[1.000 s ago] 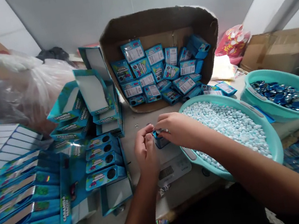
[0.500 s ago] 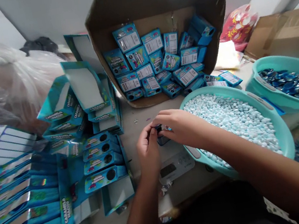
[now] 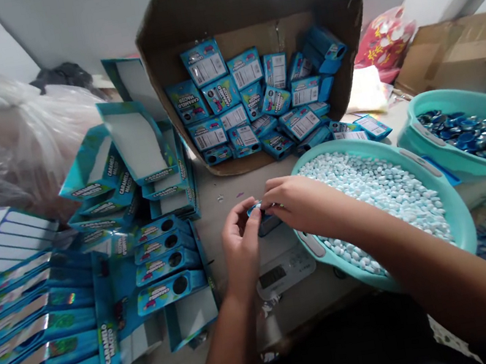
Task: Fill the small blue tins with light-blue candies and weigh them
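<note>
A small blue candy box (image 3: 266, 223) stands on a white digital scale (image 3: 284, 266) in front of me. My left hand (image 3: 240, 246) pinches its left side, fingers closed on it. My right hand (image 3: 299, 205) grips its top from the right, fingers curled over the box. Right beside my right wrist is a teal basin (image 3: 445, 193) full of small white-blue candies (image 3: 379, 190).
A tipped cardboard carton (image 3: 241, 2) behind holds several filled blue boxes (image 3: 253, 102). A second teal basin (image 3: 469, 169) with blue wrapped pieces (image 3: 468, 135) stands at right. Open display trays (image 3: 136, 144) and rows of blue boxes (image 3: 165, 260) fill the left, with a plastic bag (image 3: 25, 137) beyond.
Both hands stayed on the small box over the scale; the fingers shifted slightly around its top. The camera tilted up a little between the earliest frame and now.
</note>
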The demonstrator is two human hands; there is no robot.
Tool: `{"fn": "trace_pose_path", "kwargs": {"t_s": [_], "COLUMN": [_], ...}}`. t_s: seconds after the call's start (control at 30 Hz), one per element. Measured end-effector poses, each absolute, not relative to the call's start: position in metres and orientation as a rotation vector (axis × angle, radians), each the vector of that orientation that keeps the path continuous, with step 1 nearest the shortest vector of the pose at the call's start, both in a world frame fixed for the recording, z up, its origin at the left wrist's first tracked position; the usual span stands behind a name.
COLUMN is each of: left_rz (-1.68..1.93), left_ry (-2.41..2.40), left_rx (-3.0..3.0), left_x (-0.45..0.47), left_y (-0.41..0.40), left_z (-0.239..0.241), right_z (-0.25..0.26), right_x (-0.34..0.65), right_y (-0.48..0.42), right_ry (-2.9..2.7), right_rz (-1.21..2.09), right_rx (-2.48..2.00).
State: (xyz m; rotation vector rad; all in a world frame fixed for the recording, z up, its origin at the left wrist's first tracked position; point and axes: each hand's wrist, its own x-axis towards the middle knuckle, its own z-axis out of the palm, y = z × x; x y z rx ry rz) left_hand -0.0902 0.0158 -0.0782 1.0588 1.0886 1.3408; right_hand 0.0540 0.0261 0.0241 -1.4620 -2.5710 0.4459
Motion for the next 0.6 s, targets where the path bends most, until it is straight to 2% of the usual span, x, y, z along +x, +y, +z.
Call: {"fn": "trace_pose_path", "kwargs": {"t_s": [0.17,0.3,0.43,0.6], "left_rz": [1.344,1.437,1.435,1.495], "left_ry": [1.089,1.177,1.194,1.054], "left_rx": [1.286,1.458,1.294,0.996], "left_x": [-0.095,-0.097,-0.096,-0.094], "left_y": [0.015,0.013,0.012,0.014], "left_z": [-0.075,-0.076,-0.079,-0.080], "right_z": [0.013,0.023,0.042,0.028], "right_x": [0.046,0.055,0.093,0.132], "right_y": [0.028,0.021,0.005,0.001], "right_ry": [-2.414,-2.357,-2.296,-2.445], "right_rz": [0.461,0.390,0.268,0.498], "right_rx": [-1.489,-1.555,-1.759,-1.997]}}
